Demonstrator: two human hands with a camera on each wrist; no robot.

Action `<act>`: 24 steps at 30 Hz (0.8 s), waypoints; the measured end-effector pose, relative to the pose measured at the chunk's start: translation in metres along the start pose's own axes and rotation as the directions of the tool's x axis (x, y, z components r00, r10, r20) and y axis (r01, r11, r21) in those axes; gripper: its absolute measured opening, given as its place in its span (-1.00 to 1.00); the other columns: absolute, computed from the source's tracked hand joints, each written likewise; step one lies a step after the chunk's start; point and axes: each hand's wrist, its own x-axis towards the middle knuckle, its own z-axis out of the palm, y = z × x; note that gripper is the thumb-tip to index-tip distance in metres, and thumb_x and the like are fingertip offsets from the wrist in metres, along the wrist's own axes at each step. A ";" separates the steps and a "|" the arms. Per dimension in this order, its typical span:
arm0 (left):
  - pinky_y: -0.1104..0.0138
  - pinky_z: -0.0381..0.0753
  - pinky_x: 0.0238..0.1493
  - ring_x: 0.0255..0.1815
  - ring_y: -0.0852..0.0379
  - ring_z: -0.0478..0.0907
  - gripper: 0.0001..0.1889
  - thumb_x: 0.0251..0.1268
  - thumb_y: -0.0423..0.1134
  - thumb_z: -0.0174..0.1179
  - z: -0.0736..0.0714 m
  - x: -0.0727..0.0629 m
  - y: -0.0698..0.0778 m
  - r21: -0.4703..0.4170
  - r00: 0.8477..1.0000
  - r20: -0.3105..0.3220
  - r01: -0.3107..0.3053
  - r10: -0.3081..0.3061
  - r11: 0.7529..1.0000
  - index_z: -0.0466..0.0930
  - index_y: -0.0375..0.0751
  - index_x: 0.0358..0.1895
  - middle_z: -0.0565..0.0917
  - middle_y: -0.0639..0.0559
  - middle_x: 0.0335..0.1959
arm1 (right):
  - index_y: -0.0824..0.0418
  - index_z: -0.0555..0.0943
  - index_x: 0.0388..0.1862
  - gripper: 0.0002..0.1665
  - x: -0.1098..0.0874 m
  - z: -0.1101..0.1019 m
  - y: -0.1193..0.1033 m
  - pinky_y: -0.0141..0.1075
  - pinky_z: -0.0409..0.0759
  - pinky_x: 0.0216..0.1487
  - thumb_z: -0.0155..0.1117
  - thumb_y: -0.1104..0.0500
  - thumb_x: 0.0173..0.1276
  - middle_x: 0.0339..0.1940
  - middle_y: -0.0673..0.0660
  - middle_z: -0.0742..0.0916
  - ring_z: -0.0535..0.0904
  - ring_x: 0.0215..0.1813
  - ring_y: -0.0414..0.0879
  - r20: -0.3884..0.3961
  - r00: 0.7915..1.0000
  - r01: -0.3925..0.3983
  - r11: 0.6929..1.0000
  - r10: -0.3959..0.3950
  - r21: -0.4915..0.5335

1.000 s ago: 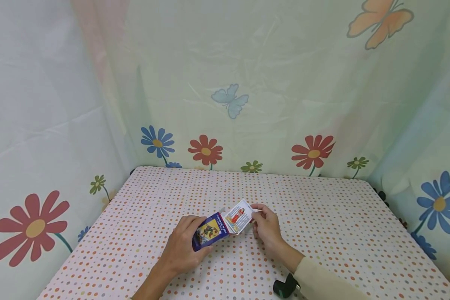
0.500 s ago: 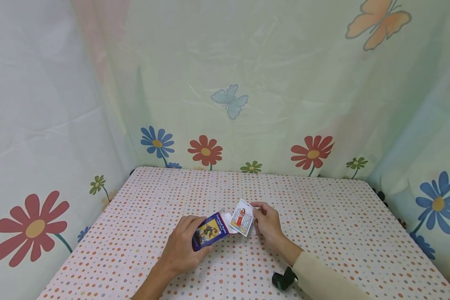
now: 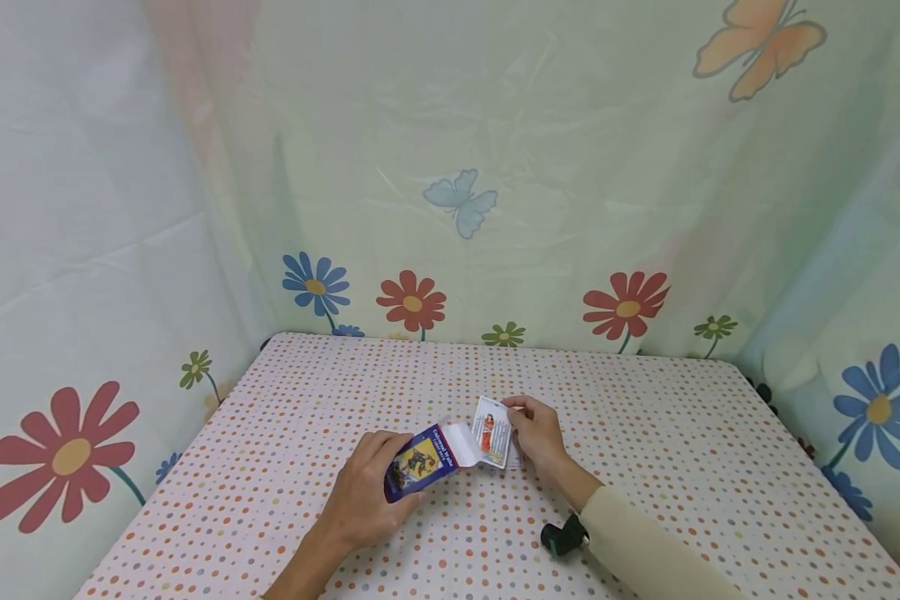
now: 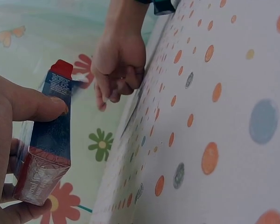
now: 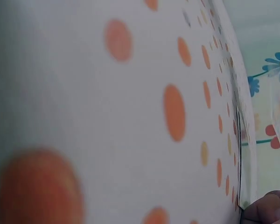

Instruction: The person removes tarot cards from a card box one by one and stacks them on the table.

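Observation:
In the head view my left hand (image 3: pixel 371 492) grips a dark blue tarot card box (image 3: pixel 420 462) with a yellow picture panel, its white flap (image 3: pixel 461 444) open toward the right. My right hand (image 3: pixel 537 433) pinches the upper right edge of a white tarot card (image 3: pixel 491 432) that shows a red-robed figure. This card is out of the box, just past the flap. A pale printed edge shows below the card, partly hidden. From the left wrist, the box (image 4: pixel 51 126) sits between thumb and fingers, with my right hand (image 4: pixel 119 67) beyond it, fingers curled.
A white dotted cloth (image 3: pixel 345 375) covers the table, with flower-printed curtains (image 3: pixel 540 167) behind and at both sides. A small black device (image 3: pixel 562 537) is by the right sleeve (image 3: pixel 645 546).
My right hand has drawn the card from the box mouth to the right and slightly away, turning it more upright. My left hand and the box have stayed in place.

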 end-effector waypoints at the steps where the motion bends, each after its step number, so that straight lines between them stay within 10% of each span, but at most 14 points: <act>1: 0.33 0.56 -0.13 -0.04 0.29 0.42 -0.26 -0.08 -0.04 0.58 0.000 0.000 0.000 -0.003 1.000 0.002 0.002 -0.002 1.000 0.58 -0.10 0.27 0.57 0.14 0.07 | 0.17 0.66 0.09 -0.72 0.001 0.000 0.000 -0.38 0.43 -0.34 0.06 0.25 0.56 -0.23 0.13 0.56 0.43 -0.26 -0.09 -0.001 1.000 -0.001 1.000 0.001 -0.010; 24: 0.33 0.57 -0.09 0.00 0.29 0.42 -0.26 -0.06 -0.01 0.57 0.000 0.000 -0.002 -0.011 1.000 0.020 0.010 -0.009 1.000 0.57 -0.08 0.28 0.57 0.14 0.09 | 0.22 0.72 0.00 -0.73 0.028 -0.005 0.002 -0.29 0.46 -0.32 0.08 0.30 0.52 -0.22 0.18 0.65 0.51 -0.23 -0.02 0.018 0.997 0.077 0.958 -0.075 -0.276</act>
